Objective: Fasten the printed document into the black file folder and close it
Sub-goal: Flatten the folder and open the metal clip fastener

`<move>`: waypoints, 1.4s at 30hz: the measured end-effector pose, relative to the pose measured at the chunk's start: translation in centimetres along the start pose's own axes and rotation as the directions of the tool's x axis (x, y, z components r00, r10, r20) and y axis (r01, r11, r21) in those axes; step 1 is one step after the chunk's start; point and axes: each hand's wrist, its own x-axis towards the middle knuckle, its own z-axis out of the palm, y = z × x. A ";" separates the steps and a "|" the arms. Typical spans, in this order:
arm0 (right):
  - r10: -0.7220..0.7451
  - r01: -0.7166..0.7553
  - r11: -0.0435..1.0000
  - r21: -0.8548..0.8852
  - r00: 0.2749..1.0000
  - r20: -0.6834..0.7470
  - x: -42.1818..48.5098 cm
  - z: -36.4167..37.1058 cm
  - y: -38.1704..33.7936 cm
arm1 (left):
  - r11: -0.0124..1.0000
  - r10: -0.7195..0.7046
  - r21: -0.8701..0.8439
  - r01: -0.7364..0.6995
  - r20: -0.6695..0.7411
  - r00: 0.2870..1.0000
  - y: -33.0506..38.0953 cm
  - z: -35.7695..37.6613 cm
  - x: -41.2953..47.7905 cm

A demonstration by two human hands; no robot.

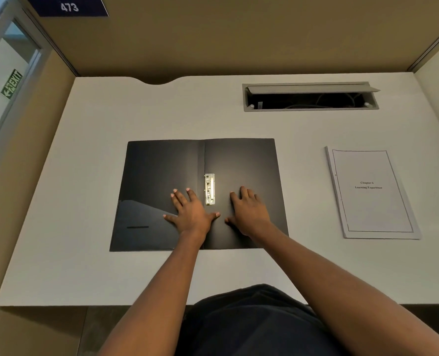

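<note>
Desk [84, 176]: white top inside a tan-walled cubicle; the person stands at its near edge.
Black file folder [159, 176]: lies open and flat at the middle of the desk, both covers spread, spine running near to far.
Metal clip [209, 188]: silver fastener on the right cover, just beside the spine, about halfway along it; no paper in it.
Left hand [191, 210]: palm down, fingers spread and flat, pressing the left cover near the spine; thumb reaches across the spine toward the right; grips nothing.
Right hand [249, 210]: palm down, fingers flat and close together on the right cover, just right of the clip; grips nothing.
Hands relative to each other: apart, one each side of the clip; thumbs near but not touching.
Printed document [372, 192]: well right of the folder, flat on the desk, face up, untouched; cover text reads "Chapter 6".
Cable hatch [310, 97]: grey slot at the far right of the desk, lid propped open.
Number plate [68, 6]: dark sign marked 473, far left on the wall.
</note>
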 end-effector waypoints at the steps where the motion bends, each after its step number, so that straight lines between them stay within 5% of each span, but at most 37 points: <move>1: 0.009 -0.006 0.997 0.078 0.999 -0.033 0.4 -0.3 -0.4 | 1.000 -0.001 -0.004 0.001 0.002 1.000 0.0 0.1 0.1; 7: 0.123 -0.095 0.925 0.369 0.991 -0.055 3.3 -1.7 -3.3 | 0.999 -0.024 -0.043 0.025 0.009 1.000 0.4 0.1 0.7; 21: 0.218 -0.196 0.967 0.163 0.967 -0.132 4.0 -0.8 -5.0 | 0.999 -0.024 -0.045 0.025 0.014 1.000 0.6 0.5 1.0; 42: 0.219 -0.200 0.956 0.213 0.973 -0.070 4.5 -1.4 -5.1 | 0.999 -0.023 -0.041 0.024 0.011 1.000 0.2 1.1 1.3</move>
